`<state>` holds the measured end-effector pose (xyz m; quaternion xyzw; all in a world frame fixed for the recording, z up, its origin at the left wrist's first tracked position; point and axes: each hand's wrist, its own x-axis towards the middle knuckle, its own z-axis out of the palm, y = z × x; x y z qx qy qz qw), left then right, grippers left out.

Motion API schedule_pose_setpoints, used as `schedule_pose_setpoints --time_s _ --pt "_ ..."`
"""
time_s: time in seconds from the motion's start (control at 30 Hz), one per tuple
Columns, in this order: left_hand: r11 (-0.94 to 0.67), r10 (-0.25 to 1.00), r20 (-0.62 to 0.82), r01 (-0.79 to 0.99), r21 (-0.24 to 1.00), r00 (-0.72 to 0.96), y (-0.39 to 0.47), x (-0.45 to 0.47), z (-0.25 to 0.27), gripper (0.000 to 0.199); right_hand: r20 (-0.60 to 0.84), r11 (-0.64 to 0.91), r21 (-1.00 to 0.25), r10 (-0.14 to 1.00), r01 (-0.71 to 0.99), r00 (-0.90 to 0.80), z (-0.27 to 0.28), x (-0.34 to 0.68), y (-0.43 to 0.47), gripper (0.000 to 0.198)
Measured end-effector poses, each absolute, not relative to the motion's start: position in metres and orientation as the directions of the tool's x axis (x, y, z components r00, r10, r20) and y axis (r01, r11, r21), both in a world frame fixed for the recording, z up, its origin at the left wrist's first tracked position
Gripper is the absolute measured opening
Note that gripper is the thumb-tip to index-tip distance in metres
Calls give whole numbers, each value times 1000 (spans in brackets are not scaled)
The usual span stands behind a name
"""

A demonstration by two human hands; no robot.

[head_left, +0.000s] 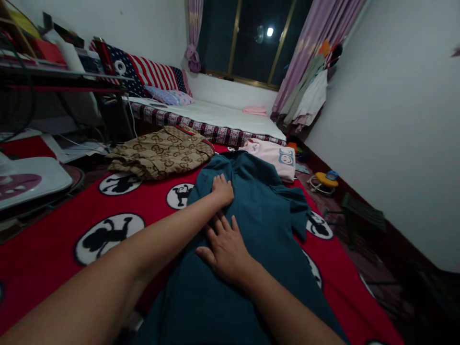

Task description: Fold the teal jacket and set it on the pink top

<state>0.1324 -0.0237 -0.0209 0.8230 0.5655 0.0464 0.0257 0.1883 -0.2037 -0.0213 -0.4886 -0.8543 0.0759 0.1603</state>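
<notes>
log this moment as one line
left hand: on teal garment, upper part | right hand: palm down on teal garment | pink shirt, brown patterned garment: on red blanket

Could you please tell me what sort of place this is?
Probably a bedroom in a home: there is a bed with a patterned pillow, purple curtains by the window, and clothes hanging in the corner.

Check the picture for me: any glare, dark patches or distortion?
Head view: a bright spot glares in the dark window; head view: the lower right corner sinks into shadow, and the teal garment darkens toward the bottom; head view: the right wall slants, apparently wide-angle distortion.
</notes>
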Motion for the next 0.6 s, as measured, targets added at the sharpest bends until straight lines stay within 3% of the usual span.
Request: schedule_pose_setpoints --time_s 0.13,0.27,0.37,0.4,0.47,0.53,0.6 --pt "-432 898 166 889 150 408 -38 119 -38 51 376 537 -527 842 659 -386 -20 200 -194 28" --pt "-475 871 237 860 184 430 -37 107 -46 49 550 385 -732 821 562 154 -12 259 -162 25" --pt "-476 865 271 863 172 423 -37 110 -46 48 604 123 -718 599 685 525 -7 332 -146 31" --pt "-474 863 282 864 169 419 -38 112 -46 48 582 -34 -712 529 701 617 -6 355 -144 35" --pt "-467 864 297 868 168 407 -39 114 -46 47 474 -306 -690 494 656 729 -8 394 -143 51" --pt "-460 865 306 872 168 397 -41 115 -46 47 312 -488 -641 541 593 781 -12 419 -144 69" --pt "-458 864 314 873 168 392 -41 116 -46 47 141 -542 -623 632 565 762 -15 432 -145 71"
